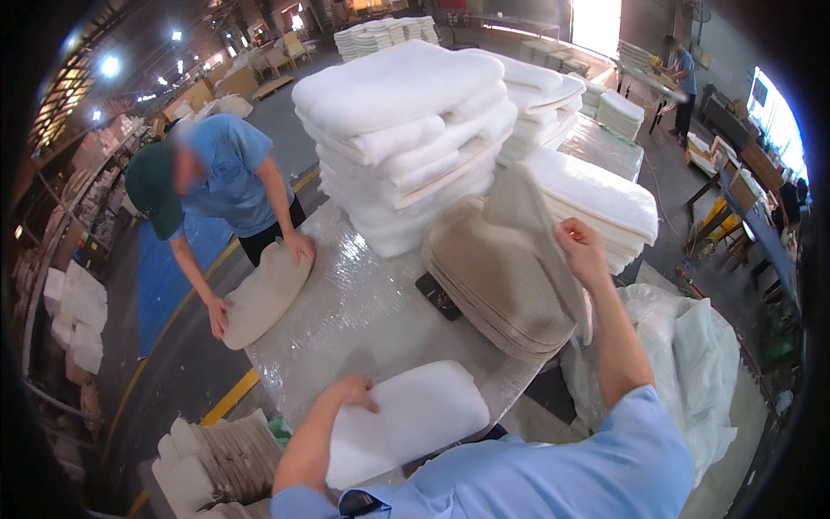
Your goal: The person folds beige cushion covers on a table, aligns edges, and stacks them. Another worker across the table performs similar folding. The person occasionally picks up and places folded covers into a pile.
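Note:
My left hand lies on the left end of a white padded sheet, its thumb and fingers apart. This sheet rests at the near edge of a plastic-wrapped table, right in front of my body. To the right, my right hand is closed on the raised edge of a grey-beige felt sheet. That sheet is lifted and bent upward above a stack of similar grey-beige sheets. A small dark object sits beside the stack, partly hidden.
Tall piles of folded white padding stand at the table's far side, with another white stack behind my right hand. Across at left, a co-worker handles a beige pad. Bundled pads lie lower left; clear plastic bags lie right.

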`<state>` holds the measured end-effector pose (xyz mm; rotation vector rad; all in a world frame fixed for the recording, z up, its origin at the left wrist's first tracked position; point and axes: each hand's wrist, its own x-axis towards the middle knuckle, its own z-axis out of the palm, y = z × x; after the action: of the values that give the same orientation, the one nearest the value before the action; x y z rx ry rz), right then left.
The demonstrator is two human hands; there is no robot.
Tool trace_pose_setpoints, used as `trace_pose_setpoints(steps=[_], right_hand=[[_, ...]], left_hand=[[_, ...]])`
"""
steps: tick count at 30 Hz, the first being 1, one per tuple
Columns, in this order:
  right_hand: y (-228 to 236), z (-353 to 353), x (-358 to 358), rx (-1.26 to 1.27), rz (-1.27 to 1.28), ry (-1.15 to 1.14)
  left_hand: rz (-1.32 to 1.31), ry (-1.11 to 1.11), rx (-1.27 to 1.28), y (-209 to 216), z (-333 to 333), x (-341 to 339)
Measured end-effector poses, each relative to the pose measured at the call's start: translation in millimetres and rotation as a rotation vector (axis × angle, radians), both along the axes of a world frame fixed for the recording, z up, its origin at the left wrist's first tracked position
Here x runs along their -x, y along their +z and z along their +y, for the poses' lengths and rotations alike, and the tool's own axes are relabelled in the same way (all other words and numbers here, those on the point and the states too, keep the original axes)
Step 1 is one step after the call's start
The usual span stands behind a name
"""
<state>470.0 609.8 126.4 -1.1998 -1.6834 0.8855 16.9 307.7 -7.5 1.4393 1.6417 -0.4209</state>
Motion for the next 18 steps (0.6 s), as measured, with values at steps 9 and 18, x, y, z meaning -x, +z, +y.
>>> trace_pose_setpoints(steps=[9,18], right_hand=[[144.7,-78.1,-45.5,-0.19,-0.067,0.135],[213.6,-174.4,52.0,-0.084,0.322,0.575]], left_hand=[[-0.151,-0.05,-0.309,74.4,-128.1,-74.0],[-0.067,-0.119,-0.709,96.4,-223.7,-122.6]])
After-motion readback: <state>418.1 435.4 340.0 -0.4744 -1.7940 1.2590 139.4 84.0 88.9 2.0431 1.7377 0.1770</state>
